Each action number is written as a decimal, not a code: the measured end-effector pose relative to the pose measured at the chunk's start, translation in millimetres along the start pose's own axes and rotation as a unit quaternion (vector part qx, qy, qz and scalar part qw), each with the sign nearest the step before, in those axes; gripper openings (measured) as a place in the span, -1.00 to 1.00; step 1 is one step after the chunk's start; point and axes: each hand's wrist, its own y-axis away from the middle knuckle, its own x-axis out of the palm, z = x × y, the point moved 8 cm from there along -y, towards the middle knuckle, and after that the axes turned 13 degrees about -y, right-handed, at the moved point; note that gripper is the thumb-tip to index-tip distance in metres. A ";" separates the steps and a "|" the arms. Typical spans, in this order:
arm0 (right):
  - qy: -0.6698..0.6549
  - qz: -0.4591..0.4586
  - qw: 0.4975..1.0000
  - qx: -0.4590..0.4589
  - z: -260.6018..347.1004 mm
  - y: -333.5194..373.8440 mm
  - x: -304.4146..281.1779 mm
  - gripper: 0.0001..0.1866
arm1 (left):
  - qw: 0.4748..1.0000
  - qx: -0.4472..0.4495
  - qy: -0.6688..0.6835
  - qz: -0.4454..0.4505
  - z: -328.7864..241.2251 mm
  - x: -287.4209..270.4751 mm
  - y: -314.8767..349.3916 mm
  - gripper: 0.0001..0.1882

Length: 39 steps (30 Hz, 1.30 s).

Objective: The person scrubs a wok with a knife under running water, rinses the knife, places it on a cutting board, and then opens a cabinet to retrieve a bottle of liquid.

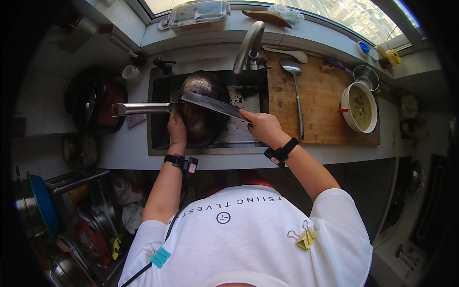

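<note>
A dark wok [203, 122] lies tilted in the sink [160, 147], its scorched, rounded underside facing up. Its metal handle [143, 108] points left over the sink's edge. My left hand [177, 130] is closed on the wok beside the base of the handle, the fingertips partly hidden there. In my right hand [266, 127] is a cleaver [210, 104], gripped with a finger stretched along the blade. The blade lies slantwise across the wok's underside, its far end close to the handle's base. Dark flakes [240, 99] are scattered on the sink bottom right of the wok.
The faucet [251, 45] arches over the sink's back. At the right, a wooden board [318, 103] carries a spatula [297, 91] and a white pot [358, 107] of cloudy liquid. A black cooker [98, 103] stands left; a lidded container [200, 13] sits on the sill.
</note>
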 end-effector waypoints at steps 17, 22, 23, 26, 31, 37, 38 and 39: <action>0.096 0.015 0.995 0.009 35.6 6.9 -28.8 -0.66 | 0.999 0.028 -0.008 0.024 -29.8 12.5 1.7 -0.62; 0.107 0.035 0.993 0.043 23.3 3.1 -14.9 -0.49 | 0.999 0.028 -0.016 0.010 -30.2 15.2 -0.2 -0.60; 0.109 0.032 0.993 0.041 23.3 0.7 -13.5 -0.50 | 0.999 0.025 -0.014 0.017 -28.3 14.9 -1.1 -0.60; 0.116 -0.005 0.993 0.028 24.7 -6.9 -20.2 -0.64 | 0.999 0.019 -0.021 0.028 -28.2 13.2 -0.2 -0.60; 0.105 -0.023 0.994 0.029 23.5 -5.3 -24.7 -0.69 | 0.999 0.035 -0.031 0.001 -43.4 5.4 12.3 -0.62; 0.063 -0.055 0.995 0.052 13.2 7.8 -6.6 -0.51 | 1.000 0.005 -0.019 0.020 -43.3 7.9 12.0 -0.59; 0.052 -0.082 0.993 0.072 7.1 8.9 -9.4 -0.51 | 1.000 0.009 -0.004 0.009 -43.0 7.4 10.4 -0.60; 0.043 -0.049 0.994 0.092 0.9 10.3 -1.8 -0.50 | 1.000 0.012 0.014 0.006 -42.6 8.6 9.0 -0.60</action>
